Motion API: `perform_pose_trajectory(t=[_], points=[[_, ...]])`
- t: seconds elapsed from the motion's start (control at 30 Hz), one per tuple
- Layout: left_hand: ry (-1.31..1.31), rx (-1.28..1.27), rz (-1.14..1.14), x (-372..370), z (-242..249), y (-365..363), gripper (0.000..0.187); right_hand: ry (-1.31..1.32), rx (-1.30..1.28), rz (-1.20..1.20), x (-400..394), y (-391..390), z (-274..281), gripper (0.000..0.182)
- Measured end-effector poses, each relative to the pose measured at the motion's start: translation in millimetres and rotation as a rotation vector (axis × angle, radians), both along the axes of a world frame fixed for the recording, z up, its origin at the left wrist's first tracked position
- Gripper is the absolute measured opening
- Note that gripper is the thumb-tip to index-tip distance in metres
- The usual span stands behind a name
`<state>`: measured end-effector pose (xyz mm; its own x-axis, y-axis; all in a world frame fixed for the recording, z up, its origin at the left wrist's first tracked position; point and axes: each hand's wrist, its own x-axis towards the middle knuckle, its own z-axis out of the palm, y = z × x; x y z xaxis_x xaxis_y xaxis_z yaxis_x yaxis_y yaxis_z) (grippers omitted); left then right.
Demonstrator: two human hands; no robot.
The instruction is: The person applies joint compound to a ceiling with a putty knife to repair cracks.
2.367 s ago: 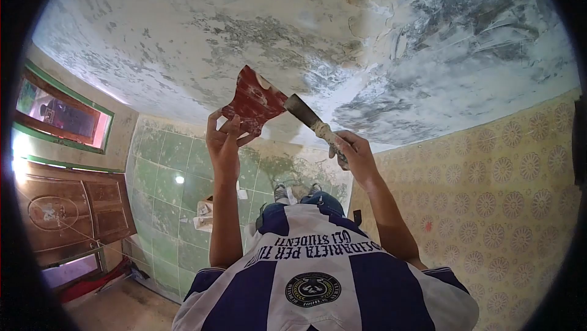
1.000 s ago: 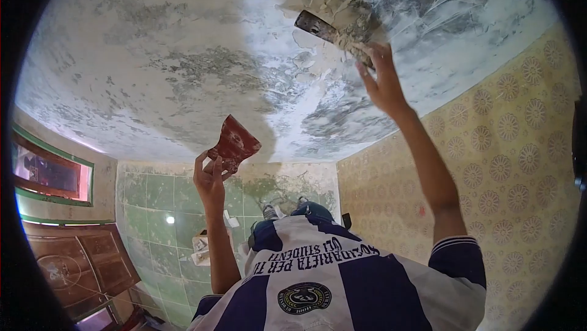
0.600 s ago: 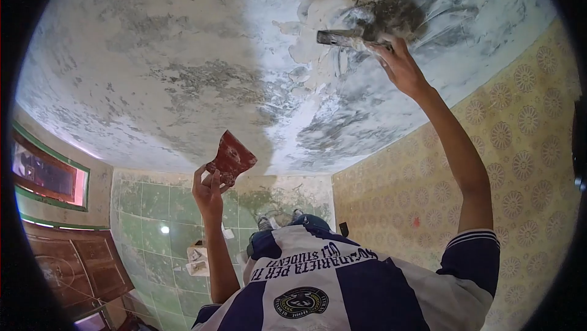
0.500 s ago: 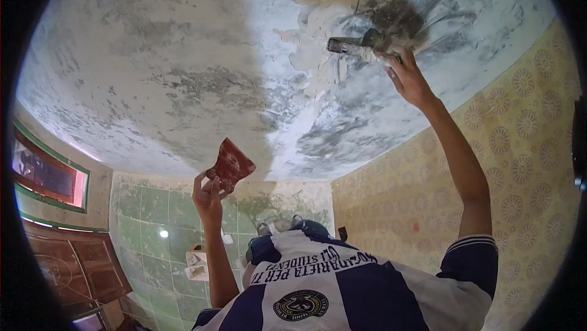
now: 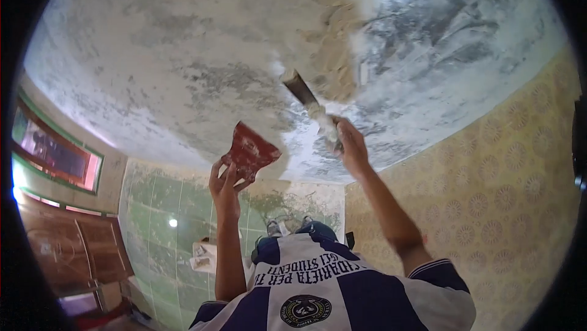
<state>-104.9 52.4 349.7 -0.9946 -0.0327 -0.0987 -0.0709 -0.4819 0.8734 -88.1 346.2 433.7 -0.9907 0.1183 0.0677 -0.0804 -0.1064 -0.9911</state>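
RISKS, L to R
1. L hand (image 5: 225, 191): fingers gripping red plate (image 5: 252, 152) by its lower edge; rest of plate projects up, unsupported. Edge-only hold, so plate could twist or slip. Likely cause: hard wipe vs. the free edge, or load far from the pinch.
2. Putty knife (image 5: 299, 89): btwn the hands, blade angled up & L, apart from plate in view. Pale residue at tip could drop to floor if plate isn't under it. Contact w/ wall: can't tell.
3. R hand (image 5: 353, 145): fingers closed round knife handle (image 5: 326, 126), which looks caked w/ pale material. Poss. fault: blade rotates in grip. Cause: uneven, caked surface. Too steep an angle could also gouge soft filler.

SURFACE, L to R
- Wall (image 5: 140, 37): off-white w/ scattered grey mottling.
- Tan patch (image 5: 335, 43): ctr, ridged & uneven; prob. filler, dryness unclear.
- Dark smears (image 5: 458, 22): R of patch, streaky on pale ground; glare nr top.

ROOM, L to R
- Window (image 5: 55, 144), green frame; brown door (image 5: 79, 245) below it in view.
- Tile floor (image 5: 165, 199): green, worn, pale-stained. Small box (image 5: 203, 264) on it, contents unclear; poss. trip/spill hazard if stepped on.
- Feet (image 5: 273, 228): nr wall base.
- Patterned wall (image 5: 495, 190): far R, yellowish, round floral motifs.
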Motion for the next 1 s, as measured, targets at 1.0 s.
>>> perform_pose_trajectory(t=[1.0], points=[[-0.013,0.001,0.179,52.2,51.8,1.0,0.041,-0.092,-0.131,0.259,23.6,19.4,-68.2,0.034]])
